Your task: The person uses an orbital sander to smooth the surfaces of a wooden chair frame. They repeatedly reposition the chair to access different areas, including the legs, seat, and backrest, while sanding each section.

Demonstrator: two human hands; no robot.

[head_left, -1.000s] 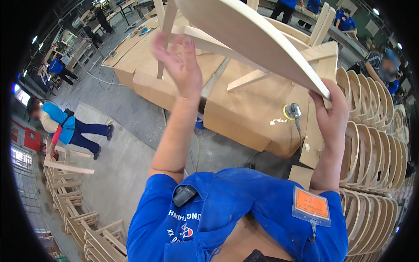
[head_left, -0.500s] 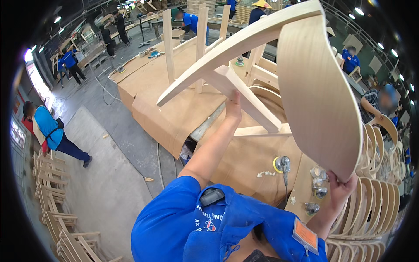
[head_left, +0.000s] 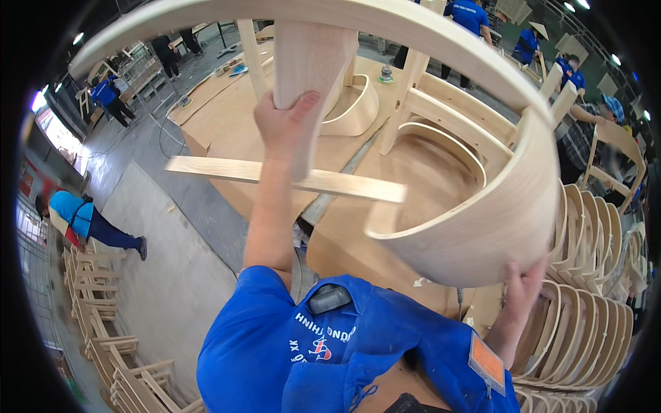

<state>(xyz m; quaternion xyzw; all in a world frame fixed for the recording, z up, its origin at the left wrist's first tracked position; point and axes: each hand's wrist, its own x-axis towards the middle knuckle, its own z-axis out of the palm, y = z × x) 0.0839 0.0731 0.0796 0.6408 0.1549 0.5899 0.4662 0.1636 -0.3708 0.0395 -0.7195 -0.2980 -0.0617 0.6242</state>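
Note:
I hold up a pale wooden chair frame over the bench. Its broad curved backrest (head_left: 482, 227) bulges toward me at the right, and a long bent rail (head_left: 413, 24) arches across the top of the view. My left hand (head_left: 282, 127) is closed around a wide flat wooden leg (head_left: 310, 62) below that rail, thumb across its face. A straight crossbar (head_left: 344, 184) passes just beyond my left wrist. My right hand (head_left: 523, 289) grips the lower edge of the backrest; some of its fingers are hidden behind the wood.
Brown cardboard covers the workbench (head_left: 241, 131). Another chair frame (head_left: 427, 103) and a small sander (head_left: 387, 74) are on it. Stacked curved chair parts (head_left: 585, 303) rise at my right. Wooden frames (head_left: 103, 330) line the left floor near a walking person (head_left: 79, 213). Several co-workers are farther back.
The chair frame has turned in my hands, its backrest swinging from upright to lying more level. My left hand has moved left and up; my right hand slightly left. The sander nearest me is now mostly covered.

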